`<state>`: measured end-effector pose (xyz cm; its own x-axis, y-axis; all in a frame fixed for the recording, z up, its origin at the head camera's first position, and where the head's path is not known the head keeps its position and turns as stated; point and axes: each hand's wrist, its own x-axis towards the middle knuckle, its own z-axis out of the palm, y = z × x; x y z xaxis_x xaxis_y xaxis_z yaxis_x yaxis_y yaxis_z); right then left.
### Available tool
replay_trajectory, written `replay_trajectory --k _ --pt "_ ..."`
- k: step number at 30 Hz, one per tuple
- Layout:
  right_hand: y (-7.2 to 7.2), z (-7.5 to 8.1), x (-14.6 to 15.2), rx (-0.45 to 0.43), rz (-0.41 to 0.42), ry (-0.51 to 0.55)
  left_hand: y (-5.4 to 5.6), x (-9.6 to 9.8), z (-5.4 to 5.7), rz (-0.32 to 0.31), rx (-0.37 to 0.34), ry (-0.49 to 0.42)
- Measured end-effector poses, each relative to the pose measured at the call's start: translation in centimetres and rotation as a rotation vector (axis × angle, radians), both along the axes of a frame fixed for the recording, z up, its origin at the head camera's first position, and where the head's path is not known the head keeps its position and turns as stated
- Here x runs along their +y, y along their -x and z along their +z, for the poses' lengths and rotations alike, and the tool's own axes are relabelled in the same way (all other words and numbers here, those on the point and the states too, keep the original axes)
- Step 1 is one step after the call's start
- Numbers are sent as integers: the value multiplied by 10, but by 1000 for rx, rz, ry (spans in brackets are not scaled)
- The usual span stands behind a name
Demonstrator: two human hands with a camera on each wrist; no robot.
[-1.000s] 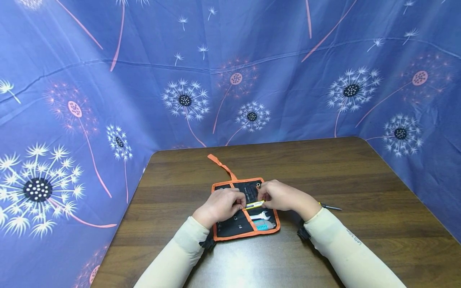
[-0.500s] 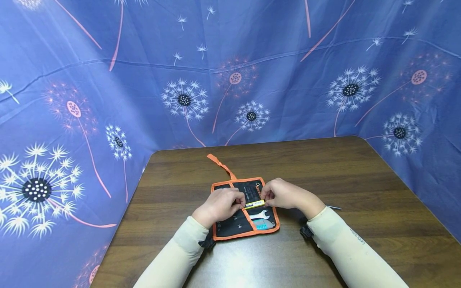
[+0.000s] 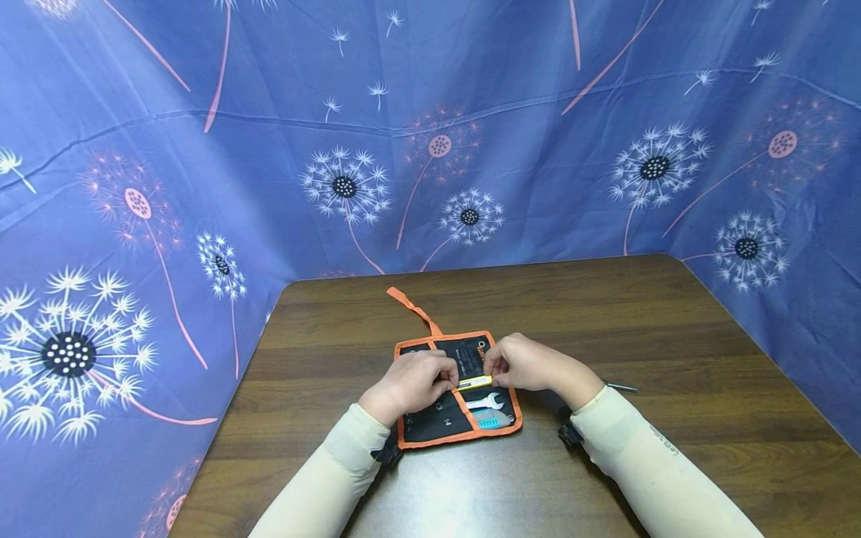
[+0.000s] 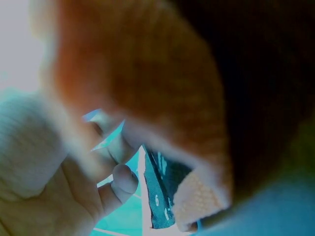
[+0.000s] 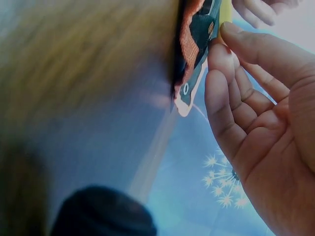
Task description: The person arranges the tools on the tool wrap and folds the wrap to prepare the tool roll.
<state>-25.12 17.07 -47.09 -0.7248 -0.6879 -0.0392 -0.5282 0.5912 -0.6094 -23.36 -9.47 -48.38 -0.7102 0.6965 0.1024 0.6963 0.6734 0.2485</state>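
Note:
A black tool pouch with orange trim lies unrolled on the table. My right hand pinches a slim yellow tool with a pale label by its right end, over the pouch. The right wrist view shows thumb and forefinger on its yellow edge. My left hand is curled over the pouch, its fingertips pinching the orange trim at the tool's left end. Below sit a wrench and a teal and grey tool, partly inside the pocket. In the left wrist view, the left hand blocks much of the scene.
An orange tie strap runs from the pouch toward the table's back. To the right, a thin metal shaft shows from behind the right forearm. The wooden table ends at a blue dandelion-print curtain.
My right hand has shifted slightly right and then back left, still pinching the yellow tool. Its forearm now covers the handle of the shafted tool. The left hand stays nearly still.

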Motion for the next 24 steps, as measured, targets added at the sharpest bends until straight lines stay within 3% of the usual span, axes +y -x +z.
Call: replay_trajectory --k 24 --pt "-2 2 -27 -5 39 -28 0 1 -2 1 -2 -9"
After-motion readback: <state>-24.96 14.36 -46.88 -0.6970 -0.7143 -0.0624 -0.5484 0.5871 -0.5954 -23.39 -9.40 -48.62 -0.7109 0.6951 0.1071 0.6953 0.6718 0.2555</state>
